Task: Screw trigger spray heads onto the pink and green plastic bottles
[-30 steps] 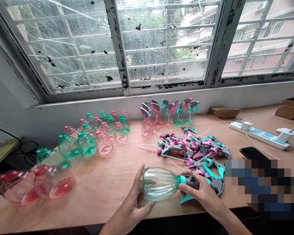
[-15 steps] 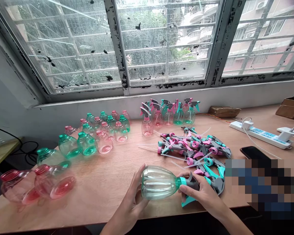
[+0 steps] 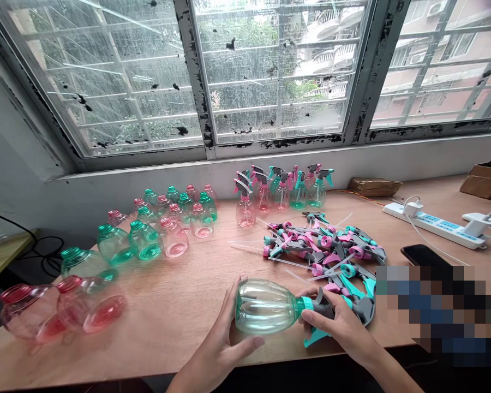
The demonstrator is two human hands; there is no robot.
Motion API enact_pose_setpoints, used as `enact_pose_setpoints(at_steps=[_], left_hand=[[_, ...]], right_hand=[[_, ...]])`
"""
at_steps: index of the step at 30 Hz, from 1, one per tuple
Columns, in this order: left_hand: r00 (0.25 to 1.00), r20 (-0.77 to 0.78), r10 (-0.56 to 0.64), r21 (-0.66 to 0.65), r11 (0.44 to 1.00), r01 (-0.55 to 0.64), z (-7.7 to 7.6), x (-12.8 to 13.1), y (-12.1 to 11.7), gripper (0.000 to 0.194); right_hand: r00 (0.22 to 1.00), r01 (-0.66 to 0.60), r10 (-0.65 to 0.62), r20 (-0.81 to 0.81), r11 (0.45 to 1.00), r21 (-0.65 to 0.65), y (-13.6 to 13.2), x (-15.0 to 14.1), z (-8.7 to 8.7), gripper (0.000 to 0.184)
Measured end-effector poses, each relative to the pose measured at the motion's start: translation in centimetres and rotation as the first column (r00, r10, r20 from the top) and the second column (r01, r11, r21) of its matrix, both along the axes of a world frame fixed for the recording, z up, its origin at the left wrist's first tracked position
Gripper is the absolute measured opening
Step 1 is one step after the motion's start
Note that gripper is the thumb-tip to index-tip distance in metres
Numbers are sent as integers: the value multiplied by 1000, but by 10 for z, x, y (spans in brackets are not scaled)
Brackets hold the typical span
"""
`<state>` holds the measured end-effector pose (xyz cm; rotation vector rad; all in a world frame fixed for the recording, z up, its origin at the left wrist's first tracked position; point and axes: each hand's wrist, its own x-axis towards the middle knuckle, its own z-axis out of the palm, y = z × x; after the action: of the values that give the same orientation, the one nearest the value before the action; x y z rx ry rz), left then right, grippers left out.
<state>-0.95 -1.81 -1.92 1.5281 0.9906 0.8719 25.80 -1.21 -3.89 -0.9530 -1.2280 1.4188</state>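
A clear green spray bottle lies sideways in the air over the table's front edge, its base to the left. My right hand is closed around the grey and teal trigger head at its neck. At the base, my left hand has its thumb stretched out below the bottle and its fingers along the far left side; whether those fingertips touch the bottle is hidden. Just beyond my right hand lies a heap of pink, teal and grey trigger heads with clear tubes.
Several open pink and green bottles stand in rows on the left of the wooden table. Bottles with trigger heads stand at the back. On the right are a power strip, a dark phone and a brown package.
My left thumb has come away from the bottle and stretched out to the right. The bottle and my right hand have barely moved.
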Motion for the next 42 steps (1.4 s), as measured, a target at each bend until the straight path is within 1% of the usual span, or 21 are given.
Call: enact_pose_setpoints(at_steps=[4,6,10,14,16,20,22,26,30,32,36,38,42], left_hand=[[998,55,-19,-1,1000,19,-2,1,-1,90],[998,52,-29,1,1000,28,0,1,-1,90],[998,42,-47,-15,999,47,4,1,0,100],[999,21,-49,-58,997,50,2,-1,1,95],[999,12,-39,-40,998,39,-1,-2,1,93],[997,64,-48,-28,998,50,-5,-2,2,93],[997,54,-63,-18,998,64,-5,-2,3,94],[998,30,-54,10,999,53,-2,-1,1,93],[996,64,-59,-52,997,62,-1,-1,0,102],[996,68,-55,-64,996,60,-2,-2,2,102],[995,60,-77,-57,995,80,-3,-2,4,97],[997,47,-67,-40,997,68,-3,-1,3,96],[999,-31,-42,7,999,43,-1,-1,2,94]], right_hand=[[1000,16,-16,0,1000,9,0,0,1,34],[1000,20,-20,1,1000,13,0,1,1,33],[1000,0,0,-3,1000,15,0,1,0,32],[1000,-14,14,18,1000,20,0,2,-2,32],[1000,-5,4,21,1000,23,1,2,-3,32],[1000,9,-9,16,1000,15,1,3,-3,33],[1000,8,-9,22,1000,16,1,3,-3,33],[999,-3,2,37,1000,21,1,2,-2,34],[999,-25,24,37,999,23,0,1,-3,34],[999,-26,25,40,999,25,0,0,-2,34],[999,-5,4,53,1000,13,-1,1,1,36],[998,-3,2,59,1000,13,-1,1,1,35],[998,0,-1,57,1000,18,0,1,0,36]])
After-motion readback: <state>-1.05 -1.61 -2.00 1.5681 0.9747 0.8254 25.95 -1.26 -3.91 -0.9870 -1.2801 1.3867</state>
